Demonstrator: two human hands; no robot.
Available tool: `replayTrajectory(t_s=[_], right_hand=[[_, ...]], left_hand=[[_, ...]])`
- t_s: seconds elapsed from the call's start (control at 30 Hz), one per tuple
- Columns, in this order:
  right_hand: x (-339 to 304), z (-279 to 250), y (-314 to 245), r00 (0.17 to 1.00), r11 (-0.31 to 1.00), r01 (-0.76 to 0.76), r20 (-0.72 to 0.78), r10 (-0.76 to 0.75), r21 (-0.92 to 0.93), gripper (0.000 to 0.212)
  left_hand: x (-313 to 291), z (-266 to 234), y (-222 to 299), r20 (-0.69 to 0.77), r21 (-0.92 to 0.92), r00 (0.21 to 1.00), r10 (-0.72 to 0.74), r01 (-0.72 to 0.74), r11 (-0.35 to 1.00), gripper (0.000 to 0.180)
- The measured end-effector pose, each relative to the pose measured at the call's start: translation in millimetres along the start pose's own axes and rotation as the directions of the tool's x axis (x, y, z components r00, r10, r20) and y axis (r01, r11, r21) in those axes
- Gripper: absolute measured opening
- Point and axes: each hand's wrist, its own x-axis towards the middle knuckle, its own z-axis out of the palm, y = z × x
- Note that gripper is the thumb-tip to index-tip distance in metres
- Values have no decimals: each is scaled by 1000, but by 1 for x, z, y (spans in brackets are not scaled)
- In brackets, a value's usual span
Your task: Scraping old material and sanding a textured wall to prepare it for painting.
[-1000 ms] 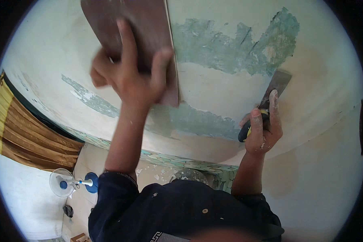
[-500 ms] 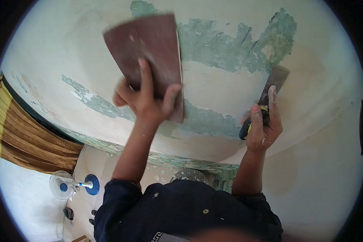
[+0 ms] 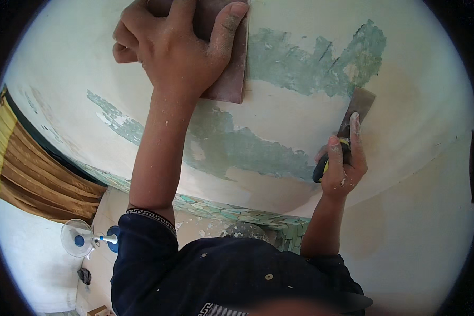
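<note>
Left hand [image 3: 176, 45] has pushed the sanding sheet [image 3: 229, 68] farther up.

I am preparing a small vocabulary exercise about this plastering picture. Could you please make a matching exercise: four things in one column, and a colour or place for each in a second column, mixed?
Things:
1. left hand
2. right hand
3. curtain
4. fan

Descriptions:
A. white with a blue hub, standing on the floor below
B. presses a brown flat board against the surface
C. yellow and brown stripes, at the left edge
D. grips a putty knife with a black and yellow handle

Pairs: 1-B, 2-D, 3-C, 4-A
</note>
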Motion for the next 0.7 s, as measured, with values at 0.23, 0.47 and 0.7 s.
replayTrajectory(t_s=[0.23, 0.47, 0.7], right_hand=[[0, 3, -2, 998, 999, -33, -53, 34, 15, 49], [3, 3, 0, 1000, 1000, 19, -9, -19, -22, 50], [4, 12, -8, 997, 1000, 20, -68, -19, 6, 51]], left_hand=[[-99, 18, -28, -81, -60, 992, 99, -104, 993, 85], [-186, 11, -27, 26, -58, 999, 48, -46, 997, 82], [-57, 20, -21, -166, -13, 977, 135, -139, 990, 81]])
